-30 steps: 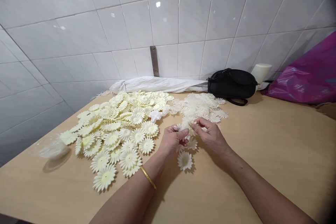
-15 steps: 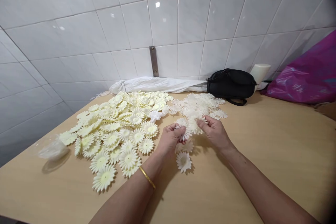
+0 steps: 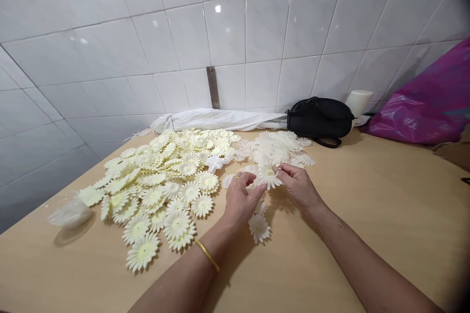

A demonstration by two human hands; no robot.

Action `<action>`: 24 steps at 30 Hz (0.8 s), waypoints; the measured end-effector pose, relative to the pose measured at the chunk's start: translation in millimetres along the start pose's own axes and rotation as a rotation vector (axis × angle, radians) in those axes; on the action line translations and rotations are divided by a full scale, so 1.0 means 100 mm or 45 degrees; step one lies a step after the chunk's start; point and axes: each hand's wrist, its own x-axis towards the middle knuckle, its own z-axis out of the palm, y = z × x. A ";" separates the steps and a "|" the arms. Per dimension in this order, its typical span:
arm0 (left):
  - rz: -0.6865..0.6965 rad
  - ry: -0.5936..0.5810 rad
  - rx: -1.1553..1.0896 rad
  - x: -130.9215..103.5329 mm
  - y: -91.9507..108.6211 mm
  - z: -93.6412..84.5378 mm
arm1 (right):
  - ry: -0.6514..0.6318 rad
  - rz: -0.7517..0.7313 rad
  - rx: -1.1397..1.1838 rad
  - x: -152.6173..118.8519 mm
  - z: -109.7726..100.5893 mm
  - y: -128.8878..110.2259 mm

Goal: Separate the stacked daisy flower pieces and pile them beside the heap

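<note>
My right hand [image 3: 299, 186] pinches an artificial daisy flower [image 3: 269, 175] with white petals and a yellowish center, raised above the table. Beside it on the left is my left hand [image 3: 240, 200], thumb and index finger apart, the thumb tip at the flower's lower petals; whether it touches them I cannot tell. Under and behind my left hand lie several white petal pieces, partly hidden. A single white petal piece [image 3: 259, 228] rests on the table below the hands. To the left spreads a large heap of pale yellow daisy flowers [image 3: 154, 195]. Behind the hands is a pile of thin white petal pieces [image 3: 275, 146].
A clear plastic bag [image 3: 71, 212] lies left of the yellow heap. Along the tiled wall are a white cloth [image 3: 220, 118], a black case [image 3: 319, 118], a white cylinder [image 3: 359, 102] and a purple bag [image 3: 422, 102]. A crumpled white scrap [image 3: 217, 162] sits between the piles.
My left hand has let go of the white petal piece it pinched, and its fingers have spread. My right hand still holds the daisy flower, now turned so its center shows.
</note>
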 end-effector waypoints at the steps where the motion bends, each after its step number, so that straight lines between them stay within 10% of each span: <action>1: -0.048 -0.030 -0.076 0.00 -0.01 0.02 | -0.032 0.021 0.033 -0.01 0.02 0.01; 6: -0.217 -0.085 -0.388 0.02 -0.06 0.07 | 0.038 0.075 0.108 0.00 0.05 0.05; 13: -0.017 0.144 0.063 0.03 0.00 -0.04 | 0.307 0.026 0.005 0.08 -0.04 0.08; 24: -0.414 -0.106 -0.729 0.05 0.11 0.01 | -0.195 0.064 -0.014 -0.09 0.10 -0.09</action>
